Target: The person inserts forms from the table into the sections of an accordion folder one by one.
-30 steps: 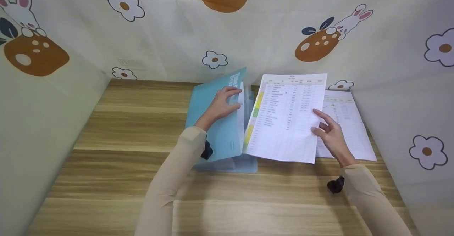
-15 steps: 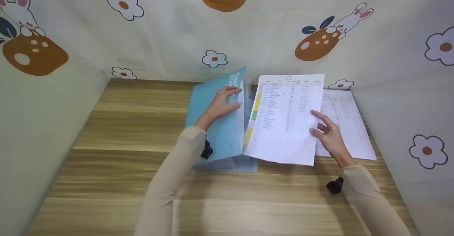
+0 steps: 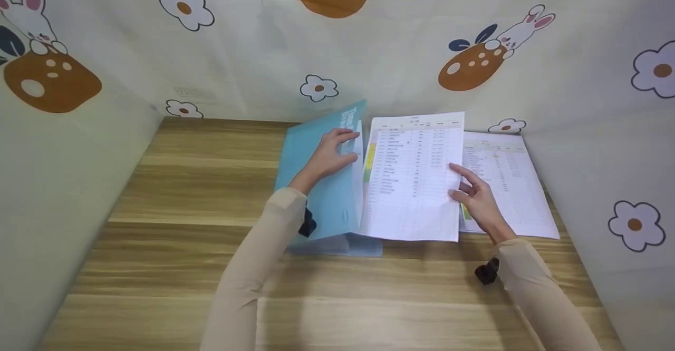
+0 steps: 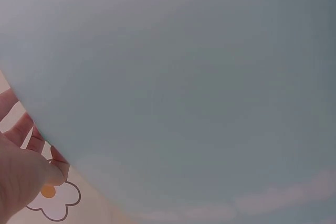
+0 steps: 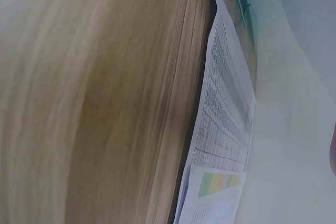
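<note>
A light blue folder [image 3: 321, 198] stands partly open on the wooden table, its front cover raised at a slant. My left hand [image 3: 332, 153] holds that cover by its right edge; the left wrist view shows the cover [image 4: 173, 93] filling most of the picture, with the left hand [image 4: 26, 161] at its edge. My right hand [image 3: 477, 198] pinches a printed sheet [image 3: 414, 182] by its right edge. The sheet is upright, with yellow and green cells down its left side, and its lower left corner goes behind the folder's cover. Only a fingertip shows in the right wrist view.
Another printed sheet [image 3: 511, 193] lies flat on the table [image 3: 184, 235] to the right, partly behind the held one. The folder's back [image 3: 366, 246] rests on the table. Patterned cloth walls [image 3: 253, 40] rise behind and on both sides.
My right hand has moved left with the printed sheet, whose left edge now sits farther in behind the raised cover. More of the flat sheet shows. The left hand and folder stay put.
</note>
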`<state>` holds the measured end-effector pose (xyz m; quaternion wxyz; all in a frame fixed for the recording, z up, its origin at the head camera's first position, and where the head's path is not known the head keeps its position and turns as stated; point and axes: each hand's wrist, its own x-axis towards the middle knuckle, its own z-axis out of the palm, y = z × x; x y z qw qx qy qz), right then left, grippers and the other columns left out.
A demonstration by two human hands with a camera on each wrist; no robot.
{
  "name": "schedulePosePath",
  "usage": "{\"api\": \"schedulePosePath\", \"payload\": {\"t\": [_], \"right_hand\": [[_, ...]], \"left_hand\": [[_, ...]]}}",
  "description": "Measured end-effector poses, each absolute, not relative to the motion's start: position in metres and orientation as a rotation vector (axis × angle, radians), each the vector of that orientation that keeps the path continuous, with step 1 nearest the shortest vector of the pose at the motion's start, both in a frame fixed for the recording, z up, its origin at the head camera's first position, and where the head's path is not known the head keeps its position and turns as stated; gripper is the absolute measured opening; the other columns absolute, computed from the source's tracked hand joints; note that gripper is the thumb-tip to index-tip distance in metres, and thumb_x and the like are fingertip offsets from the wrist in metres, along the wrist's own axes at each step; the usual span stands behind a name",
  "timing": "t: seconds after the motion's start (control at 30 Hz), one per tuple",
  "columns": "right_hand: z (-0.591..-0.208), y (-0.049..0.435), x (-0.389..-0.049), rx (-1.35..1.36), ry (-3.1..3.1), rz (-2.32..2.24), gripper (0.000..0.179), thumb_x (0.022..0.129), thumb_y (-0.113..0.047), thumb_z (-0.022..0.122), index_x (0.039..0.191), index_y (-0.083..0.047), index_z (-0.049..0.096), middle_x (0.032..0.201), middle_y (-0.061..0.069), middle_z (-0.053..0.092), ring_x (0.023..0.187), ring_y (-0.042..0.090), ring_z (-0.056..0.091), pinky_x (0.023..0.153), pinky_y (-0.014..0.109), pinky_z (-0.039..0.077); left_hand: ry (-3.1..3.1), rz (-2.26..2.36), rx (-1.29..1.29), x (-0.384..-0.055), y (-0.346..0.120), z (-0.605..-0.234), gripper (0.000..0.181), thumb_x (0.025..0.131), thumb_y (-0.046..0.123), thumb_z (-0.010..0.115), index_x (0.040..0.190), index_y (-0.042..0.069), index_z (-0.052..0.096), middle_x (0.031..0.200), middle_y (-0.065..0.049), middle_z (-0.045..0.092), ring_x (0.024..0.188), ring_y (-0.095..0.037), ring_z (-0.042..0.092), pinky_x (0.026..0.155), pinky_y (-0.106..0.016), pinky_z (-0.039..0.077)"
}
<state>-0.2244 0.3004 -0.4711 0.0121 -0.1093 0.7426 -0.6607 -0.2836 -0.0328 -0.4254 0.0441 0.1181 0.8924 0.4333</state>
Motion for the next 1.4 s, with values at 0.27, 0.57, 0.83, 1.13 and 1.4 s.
{"api": "schedulePosePath", "payload": {"t": [0.27, 0.57, 0.83, 1.13, 1.4], "right_hand": [[-0.474, 0.291, -0.233, -0.339, 2.198, -2.067, 0.057, 0.08, 0.011, 0.051, 0.133, -0.001, 0.034, 0.132, 0.015, 0.034, 0.094, 0.021, 0.055, 0.067, 0.029, 0.049], [-0.477, 0.283, -0.246, -0.291, 2.097, -2.054, 0.057, 0.08, 0.012, 0.05, 0.133, -0.002, 0.035, 0.132, 0.014, 0.033, 0.091, 0.022, 0.056, 0.068, 0.031, 0.049], [-0.48, 0.277, -0.257, -0.25, 2.051, -2.066, 0.058, 0.08, 0.014, 0.048, 0.134, 0.0, 0.033, 0.137, 0.014, 0.027, 0.087, 0.019, 0.057, 0.069, 0.029, 0.048], [-0.476, 0.279, -0.257, -0.271, 2.037, -2.08, 0.057, 0.08, 0.011, 0.051, 0.133, -0.003, 0.036, 0.137, 0.012, 0.026, 0.089, 0.02, 0.056, 0.071, 0.028, 0.047], [-0.47, 0.279, -0.254, -0.293, 2.002, -2.098, 0.057, 0.079, 0.01, 0.053, 0.132, -0.005, 0.039, 0.134, 0.013, 0.031, 0.094, 0.025, 0.055, 0.072, 0.031, 0.048]], "left_hand": [[2.746, 1.334, 0.388, -0.285, -0.032, -0.426, 0.05, 0.077, 0.025, 0.057, 0.127, 0.02, 0.05, 0.132, 0.003, 0.035, 0.119, -0.016, 0.027, 0.095, -0.04, 0.029], [2.732, 1.312, 0.359, -0.283, -0.032, -0.425, 0.052, 0.078, 0.027, 0.058, 0.128, 0.025, 0.047, 0.134, 0.006, 0.032, 0.121, -0.016, 0.025, 0.096, -0.041, 0.028], [2.731, 1.327, 0.335, -0.282, -0.031, -0.424, 0.052, 0.078, 0.027, 0.06, 0.128, 0.027, 0.047, 0.134, 0.006, 0.032, 0.122, -0.016, 0.025, 0.095, -0.044, 0.028], [2.737, 1.326, 0.389, -0.284, -0.032, -0.425, 0.051, 0.078, 0.026, 0.059, 0.128, 0.022, 0.048, 0.134, 0.003, 0.033, 0.121, -0.017, 0.026, 0.095, -0.042, 0.029], [2.753, 1.32, 0.412, -0.284, -0.033, -0.425, 0.05, 0.078, 0.024, 0.057, 0.128, 0.02, 0.048, 0.134, 0.001, 0.033, 0.121, -0.018, 0.025, 0.096, -0.042, 0.027]]}}
